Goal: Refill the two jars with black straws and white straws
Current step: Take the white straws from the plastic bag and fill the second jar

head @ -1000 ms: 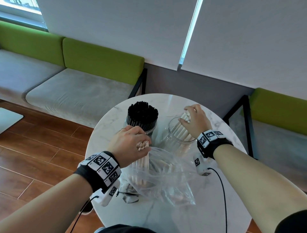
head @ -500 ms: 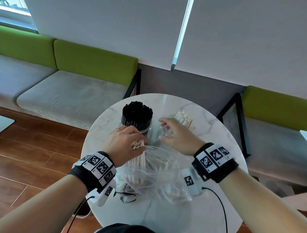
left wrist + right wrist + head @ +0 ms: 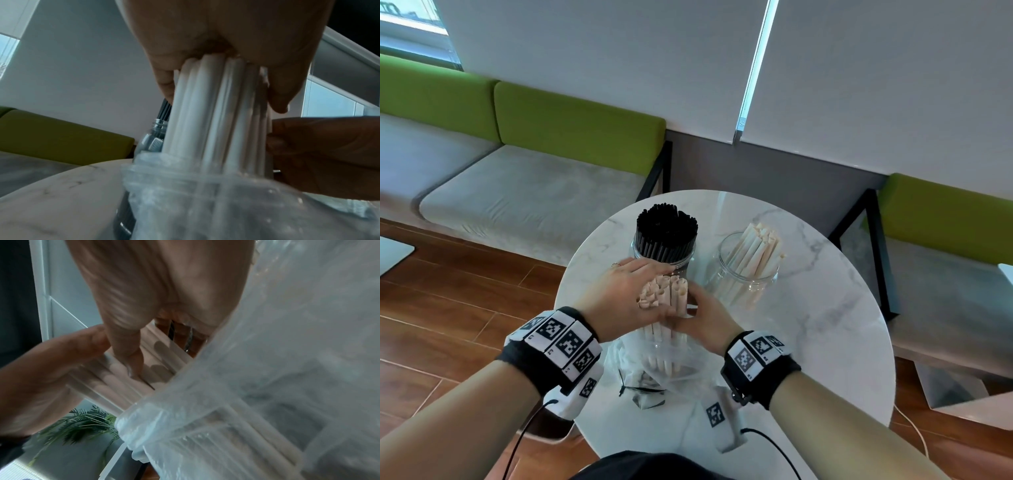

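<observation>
On the round marble table point(image 3: 808, 342) stand two glass jars. The left jar point(image 3: 643, 251) is packed with black straws point(image 3: 666, 229). The right jar point(image 3: 743, 277) holds a loose lean of white straws point(image 3: 755, 253). In front of them my left hand point(image 3: 619, 294) grips a bundle of white straws point(image 3: 664, 294) upright; its lower ends stand in a clear plastic bag point(image 3: 664, 370). My right hand point(image 3: 702, 318) closes on the same bundle from the right. The left wrist view shows the left fingers point(image 3: 164, 84) wrapped around the bundle point(image 3: 216, 113). In the right wrist view, right fingers point(image 3: 131, 356) press on it.
A black zip tie point(image 3: 640, 389) lies on the table by the bag. Green and grey benches point(image 3: 534, 192) run along the wall behind and to the right point(image 3: 945, 246). Wooden floor point(image 3: 448, 301) is at the left.
My right hand left the white-straw jar, where it set down straws, and came back to the bundle. The left hand has lifted the bundle higher out of the bag.
</observation>
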The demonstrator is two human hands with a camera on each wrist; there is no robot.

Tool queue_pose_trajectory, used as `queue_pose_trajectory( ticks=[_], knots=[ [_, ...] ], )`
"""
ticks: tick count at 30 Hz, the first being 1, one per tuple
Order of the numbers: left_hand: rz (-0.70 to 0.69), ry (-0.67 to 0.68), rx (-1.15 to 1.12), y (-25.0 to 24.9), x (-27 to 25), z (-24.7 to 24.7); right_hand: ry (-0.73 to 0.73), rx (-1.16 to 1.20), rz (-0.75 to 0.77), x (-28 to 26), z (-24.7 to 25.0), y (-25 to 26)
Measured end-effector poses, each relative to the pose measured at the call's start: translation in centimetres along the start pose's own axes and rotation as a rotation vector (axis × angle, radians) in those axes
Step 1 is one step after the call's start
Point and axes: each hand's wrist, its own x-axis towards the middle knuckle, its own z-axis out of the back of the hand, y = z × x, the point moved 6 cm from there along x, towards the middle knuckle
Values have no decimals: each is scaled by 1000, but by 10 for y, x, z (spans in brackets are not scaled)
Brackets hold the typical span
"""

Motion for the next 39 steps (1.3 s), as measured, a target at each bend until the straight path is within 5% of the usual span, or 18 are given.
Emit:
queue_pose_trajectory(
  ticks=[10, 18, 26, 34, 39],
  knots=[
    [-47, -166, 47, -1, -7, -5, -82, 68, 11, 5, 3, 2],
    [-34, -147, 62, -5, -3, -7, -105, 250, -10, 1, 3, -4],
    [-30, -145, 64, -4, 1, -9, -339, 212, 123, -12, 21, 12],
    [-22, -127, 73, -3, 5, -10, -352, -375, 485, -17, 22, 27],
    [-10, -119, 83, -4, 7, -10, -428, -364, 529, -15, 25, 23]
  ],
)
